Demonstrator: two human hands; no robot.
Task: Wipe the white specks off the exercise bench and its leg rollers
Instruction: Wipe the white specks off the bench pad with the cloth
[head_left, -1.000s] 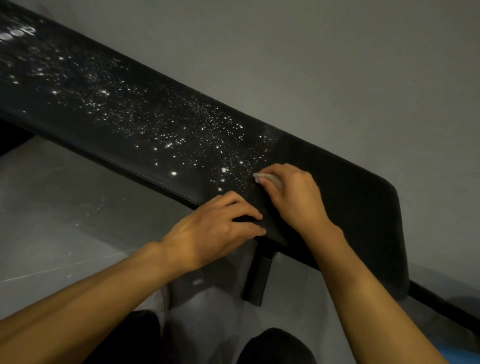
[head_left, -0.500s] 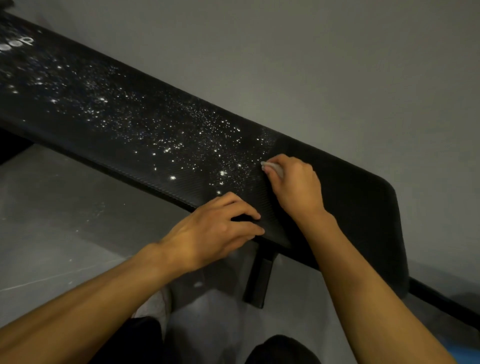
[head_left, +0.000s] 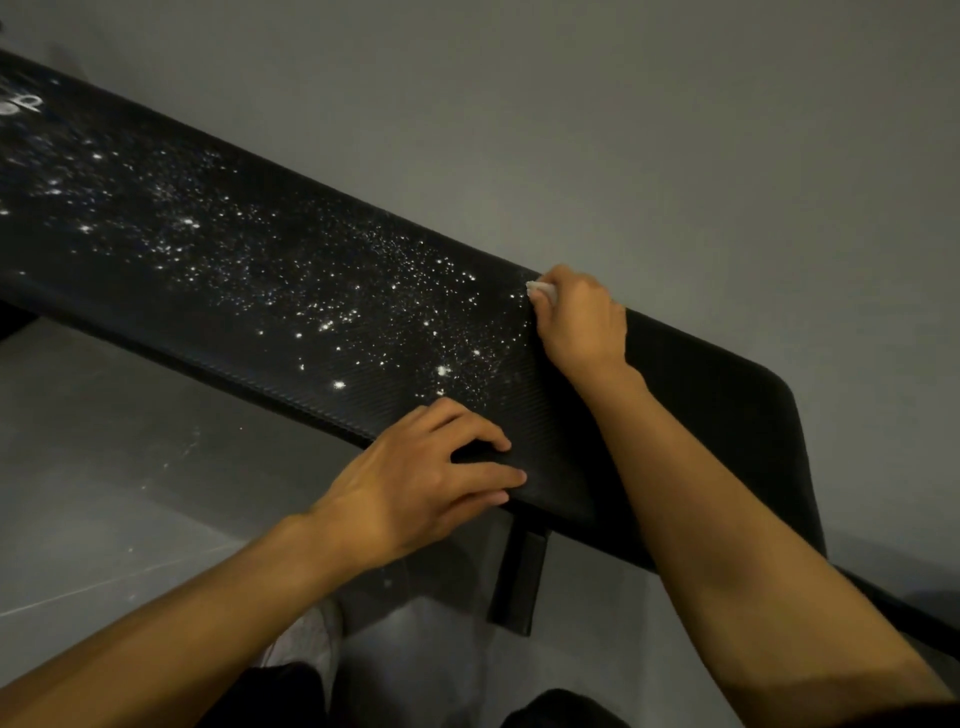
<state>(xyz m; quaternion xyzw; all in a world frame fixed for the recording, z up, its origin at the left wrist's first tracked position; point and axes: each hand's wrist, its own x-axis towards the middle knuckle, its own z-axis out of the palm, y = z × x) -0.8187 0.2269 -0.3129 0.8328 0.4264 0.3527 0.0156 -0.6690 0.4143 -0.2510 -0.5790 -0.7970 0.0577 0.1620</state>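
Observation:
A long black padded exercise bench (head_left: 701, 405) runs from the upper left to the lower right. White specks (head_left: 363, 306) cover its middle and left part; the pad to the right of my hands looks dark and free of specks. My right hand (head_left: 582, 322) is at the bench's far edge, gripping a small white wipe (head_left: 543, 290) pressed on the pad. My left hand (head_left: 431, 478) rests on the near edge, fingers spread flat over it. No leg rollers are in view.
A grey wall (head_left: 675, 130) stands right behind the bench. Below it lies a grey floor (head_left: 104, 493) with a few white specks. A black bench leg (head_left: 517, 582) drops under the pad near my left hand. My dark-clothed knees show at the bottom.
My right hand has slid the wipe across the pad from near the middle to the far edge. The left hand has stayed on the near edge.

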